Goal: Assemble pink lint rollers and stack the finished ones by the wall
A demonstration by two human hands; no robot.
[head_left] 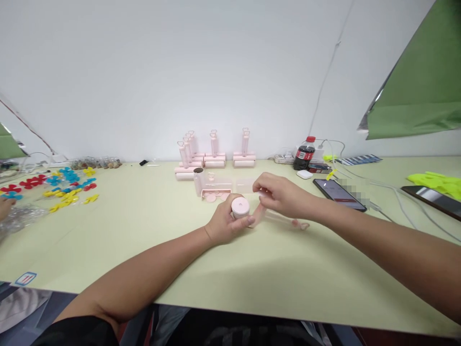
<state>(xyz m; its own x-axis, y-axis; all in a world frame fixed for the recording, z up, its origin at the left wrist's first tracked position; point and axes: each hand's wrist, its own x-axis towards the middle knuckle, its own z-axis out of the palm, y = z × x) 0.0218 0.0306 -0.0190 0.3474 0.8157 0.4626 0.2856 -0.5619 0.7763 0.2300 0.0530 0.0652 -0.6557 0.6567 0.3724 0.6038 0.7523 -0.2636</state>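
My left hand (pixel 230 222) is wrapped round a pale pink lint roller (pixel 240 206), whose round end cap faces me. To the right of it, my right hand (pixel 281 194) is pinched closed at a small pale piece that I cannot make out. Under the right hand lies a clear pink handle (pixel 288 219) with a heart-shaped loop, partly blurred. Beyond my hands are an upright sticky roll (pixel 198 182), an open pink roller case (pixel 216 193) and a translucent cover (pixel 244 185).
Several lint rollers (pixel 215 156) with upright handles stand along the wall. Coloured plastic pieces (pixel 68 185) lie at left, near another person's hand (pixel 5 207). At right are a cola bottle (pixel 304 154), a phone (pixel 339 194), cables and a dark tablet-like device (pixel 432 201).
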